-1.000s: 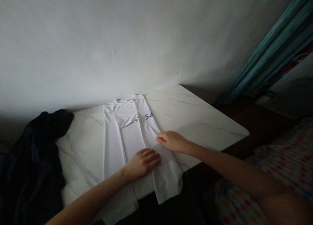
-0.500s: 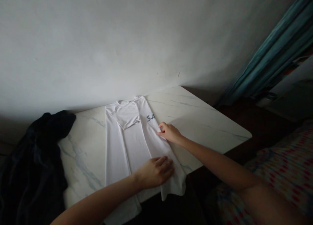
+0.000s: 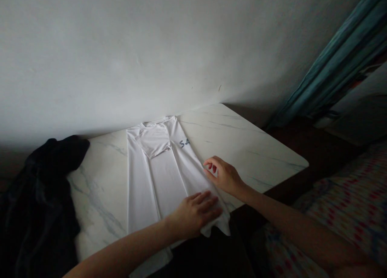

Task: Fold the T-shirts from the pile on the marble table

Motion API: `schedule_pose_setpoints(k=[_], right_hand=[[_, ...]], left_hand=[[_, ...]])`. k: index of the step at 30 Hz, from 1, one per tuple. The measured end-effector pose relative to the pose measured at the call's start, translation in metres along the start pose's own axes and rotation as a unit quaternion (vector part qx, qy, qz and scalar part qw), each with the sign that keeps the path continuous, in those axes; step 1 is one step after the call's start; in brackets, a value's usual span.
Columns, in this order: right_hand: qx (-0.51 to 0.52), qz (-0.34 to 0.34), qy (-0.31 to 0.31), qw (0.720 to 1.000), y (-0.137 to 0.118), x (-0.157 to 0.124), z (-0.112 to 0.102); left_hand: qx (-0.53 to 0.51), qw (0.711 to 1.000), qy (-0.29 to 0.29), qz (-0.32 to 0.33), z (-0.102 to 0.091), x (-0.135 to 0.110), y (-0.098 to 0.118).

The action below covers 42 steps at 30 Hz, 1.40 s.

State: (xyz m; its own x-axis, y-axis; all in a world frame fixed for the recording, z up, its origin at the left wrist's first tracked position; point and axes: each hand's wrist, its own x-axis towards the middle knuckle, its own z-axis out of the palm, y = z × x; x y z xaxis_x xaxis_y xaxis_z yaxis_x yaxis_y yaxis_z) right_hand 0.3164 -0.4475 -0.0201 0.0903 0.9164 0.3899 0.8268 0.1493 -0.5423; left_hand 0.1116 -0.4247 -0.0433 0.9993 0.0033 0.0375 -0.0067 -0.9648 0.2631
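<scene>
Now left hand (image 3: 196,213) lies flat on the white shirt (image 3: 163,169), right hand (image 3: 225,176) half-curled at its edge; looks soft, limp, best pinched by the hem.

Dim, soft, grainy view; edges darken, corners bend, shadows deep at left.

- white shirt (image 3: 165,169): dark printed letters "sa" at the right fold edge; the rest of the word is hidden by the fold.

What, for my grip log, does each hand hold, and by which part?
Left hand presses flat on the white shirt near its hem; right hand seemingly pinches its right folded edge.
</scene>
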Motion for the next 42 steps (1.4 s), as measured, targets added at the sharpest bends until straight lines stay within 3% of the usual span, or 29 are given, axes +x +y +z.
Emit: schedule_pose_setpoints(k=[3,6,8,13,17,20,26,30,34,38,42], right_hand=[[0.039,-0.187,0.069,0.979,-0.005,-0.050,-0.003],[0.013,-0.320,0.058,0.946,0.000,-0.100,0.003],[-0.032,-0.302,0.083,0.949,0.005,-0.125,0.011],[-0.052,-0.101,0.216,0.970,0.000,-0.150,0.034],[-0.031,-0.077,0.279,0.957,-0.009,-0.154,0.041],[-0.039,-0.097,0.264,0.959,-0.007,-0.161,0.041],[-0.064,-0.182,0.143,0.971,0.003,-0.173,0.029],[-0.030,-0.188,0.076,0.979,-0.001,-0.148,0.000],[0.003,-0.125,-0.009,0.992,-0.019,-0.089,-0.010],[-0.005,-0.134,-0.168,0.977,-0.028,-0.029,0.028],[-0.068,-0.090,-0.218,0.969,-0.007,0.025,0.073]], left_hand=[[-0.021,1.000,-0.007,-0.005,-0.004,-0.003,0.000],[-0.058,0.998,-0.006,-0.020,-0.011,-0.002,0.000],[-0.062,0.998,-0.010,-0.027,-0.013,-0.001,0.001],[-0.022,0.999,-0.013,-0.026,-0.008,-0.002,0.008],[-0.013,1.000,0.003,-0.011,-0.004,-0.002,0.012],[-0.008,1.000,-0.007,0.015,0.000,-0.002,0.010],[0.010,0.998,-0.022,0.052,0.007,-0.008,0.009],[0.012,0.998,-0.025,0.061,0.005,-0.012,0.010],[0.004,0.998,-0.022,0.062,0.003,-0.014,0.010],[-0.015,0.998,-0.032,0.057,0.003,-0.014,0.011],[-0.009,0.996,-0.029,0.080,0.000,-0.015,0.011]])
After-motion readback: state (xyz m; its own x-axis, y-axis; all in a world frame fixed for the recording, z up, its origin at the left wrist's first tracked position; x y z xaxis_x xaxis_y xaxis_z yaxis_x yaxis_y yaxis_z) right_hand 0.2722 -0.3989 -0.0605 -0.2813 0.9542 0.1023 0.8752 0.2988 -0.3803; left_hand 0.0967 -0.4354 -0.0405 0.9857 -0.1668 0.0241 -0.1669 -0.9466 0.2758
